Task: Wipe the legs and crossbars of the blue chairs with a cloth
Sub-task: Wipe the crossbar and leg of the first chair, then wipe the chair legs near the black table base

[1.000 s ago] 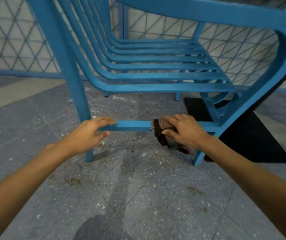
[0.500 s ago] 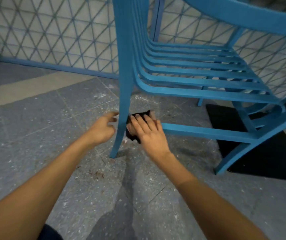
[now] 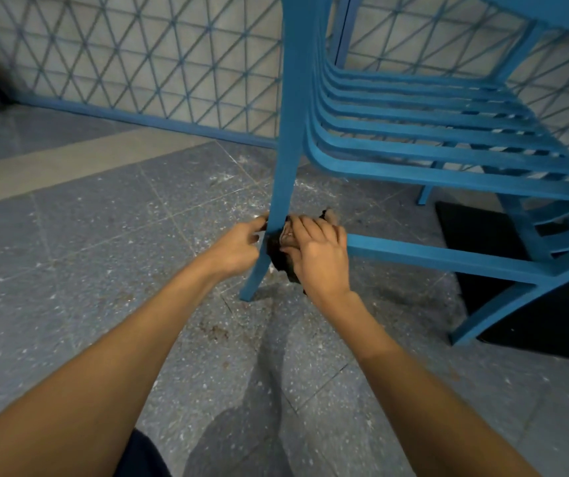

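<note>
Judging from the blue chair point(image 3: 448, 156), much wiping seems left: only the near leg point(image 3: 284, 149) is being worked. Just right of that leg, where the crossbar point(image 3: 431, 253) ends, the right hand point(image 3: 317, 256) curls close-set fingers point(image 3: 310, 230) over the dark cloth point(image 3: 276, 254). Left of it, the left hand point(image 3: 238, 246) apparently pinches the leg.

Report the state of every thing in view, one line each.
Blue chair, standing on the floor.
Near leg, held low down, cloth against it.
Crossbar, left end covered by the cloth.
Cloth, bunched, pressed into the joint of leg and crossbar.
Left hand, fingers curled on the near leg.
Right hand, grips the cloth.
Floor, speckled, stained.
Black mat, lying flat.
</note>
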The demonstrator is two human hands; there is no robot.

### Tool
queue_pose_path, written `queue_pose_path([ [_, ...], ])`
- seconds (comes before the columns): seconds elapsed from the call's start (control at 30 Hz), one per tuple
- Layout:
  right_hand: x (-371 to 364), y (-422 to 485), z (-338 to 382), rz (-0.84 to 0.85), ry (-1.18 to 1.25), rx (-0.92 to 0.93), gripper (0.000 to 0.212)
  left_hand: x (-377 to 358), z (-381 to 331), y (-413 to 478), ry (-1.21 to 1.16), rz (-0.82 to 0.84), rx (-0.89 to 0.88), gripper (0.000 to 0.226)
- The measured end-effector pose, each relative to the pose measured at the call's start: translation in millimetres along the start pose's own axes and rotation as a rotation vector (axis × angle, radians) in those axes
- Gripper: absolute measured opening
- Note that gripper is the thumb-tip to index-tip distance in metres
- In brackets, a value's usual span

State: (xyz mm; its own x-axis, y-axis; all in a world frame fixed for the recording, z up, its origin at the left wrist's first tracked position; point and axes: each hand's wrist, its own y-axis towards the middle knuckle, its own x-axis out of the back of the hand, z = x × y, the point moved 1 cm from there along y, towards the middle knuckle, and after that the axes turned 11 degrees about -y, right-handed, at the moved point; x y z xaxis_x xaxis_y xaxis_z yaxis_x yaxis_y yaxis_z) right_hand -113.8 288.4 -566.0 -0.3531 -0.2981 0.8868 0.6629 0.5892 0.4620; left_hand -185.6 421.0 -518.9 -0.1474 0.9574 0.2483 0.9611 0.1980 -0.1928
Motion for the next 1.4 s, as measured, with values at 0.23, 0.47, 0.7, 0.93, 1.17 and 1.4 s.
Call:
queue_pose_path([
  [0.23, 16.2, -32.8, -75.7, 0.009, 0.062, 0.115, 0.063, 12.1, 5.3, -6.1, 0.084, 0.014, 0.057, 0.082],
  [0.47, 11.5, -30.0, -37.9, -0.047, 0.052, -0.078, 0.051, 6.6, -3.7, -15.1, 0.080, 0.048, 0.033, 0.075],
  [0.7, 14.8, -20.7, 7.0, -0.036, 0.375, -0.112, 0.041, -5.9, 7.0, -29.6, 0.279, 0.075, 0.167, 0.037],
  [0.93, 54.4, -13.0, -89.4, 0.278, 0.107, 0.139, 0.050, -50.7, -23.3, -22.2, 0.304, 0.019, -0.053, 0.037],
  [1.17, 70.8, -62.2, -209.8, 0.266, 0.006, 0.118, 0.046, -120.7, -41.9, 4.7, 0.462, -0.004, -0.337, 0.039],
  [1.4, 57.8, -98.7, -228.5, 0.027, -0.230, -0.227, 0.048, -169.7, -69.1, 33.0, 0.603, -0.110, -0.547, 0.031],
])
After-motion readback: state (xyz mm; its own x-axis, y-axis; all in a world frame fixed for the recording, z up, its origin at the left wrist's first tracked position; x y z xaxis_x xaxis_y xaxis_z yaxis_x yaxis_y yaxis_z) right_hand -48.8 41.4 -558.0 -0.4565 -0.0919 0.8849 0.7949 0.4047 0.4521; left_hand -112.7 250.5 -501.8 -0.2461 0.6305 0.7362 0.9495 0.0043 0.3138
